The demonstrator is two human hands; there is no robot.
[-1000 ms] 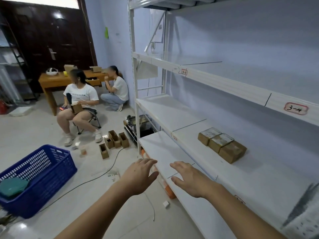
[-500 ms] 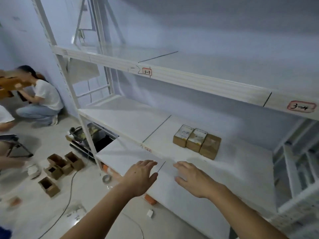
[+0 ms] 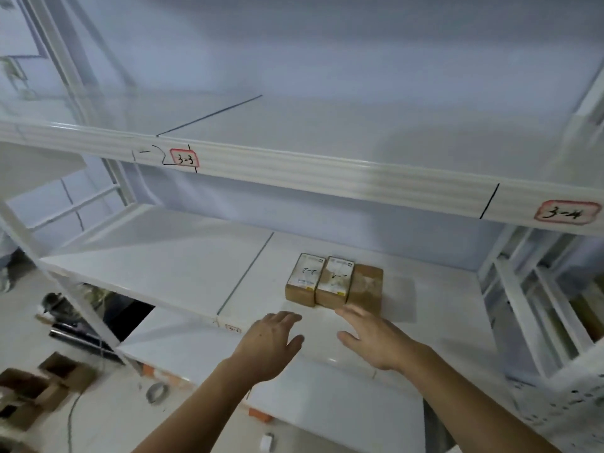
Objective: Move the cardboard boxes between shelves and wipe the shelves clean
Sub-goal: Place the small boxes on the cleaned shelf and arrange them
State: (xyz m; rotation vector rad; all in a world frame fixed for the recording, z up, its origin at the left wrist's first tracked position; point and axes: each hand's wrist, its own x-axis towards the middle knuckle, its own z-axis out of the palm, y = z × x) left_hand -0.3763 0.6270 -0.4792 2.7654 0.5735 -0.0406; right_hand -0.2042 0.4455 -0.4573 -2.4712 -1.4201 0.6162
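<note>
Three cardboard boxes (image 3: 333, 281) sit in a tight row, sides touching, on the middle shelf (image 3: 170, 266), just right of the seam that splits that shelf into two panels. The two boxes nearer the seam carry pale labels with handwriting; the far one shows plain brown card. Packed together like this, they could probably be taken as one block with a hand at each end. Both hands are reaching toward the boxes from the shelf's front edge, palms down. Left hand (image 3: 268, 344): fingers straight and relaxed, thumb spread, holding nothing, short of the boxes. Right hand (image 3: 376, 338): also spread and empty, fingertips just at the front of the plain box; whether they touch it I cannot tell. Judged step: about to grasp the boxes for the move; no cloth in view, so wiping looks not yet begun. Upper shelf (image 3: 294, 178) above the boxes bears red-bordered tags reading 3-3 and 3-4, so bays seem numbered. A small tag on the middle shelf's front edge left of the boxes is too blurred to read. The whole frame is smeared. Open cartons (image 3: 42, 387) on the floor, far left of the boxes, are cut off by the frame edge. The rack to the right of the boxes is only partly visible.
</note>
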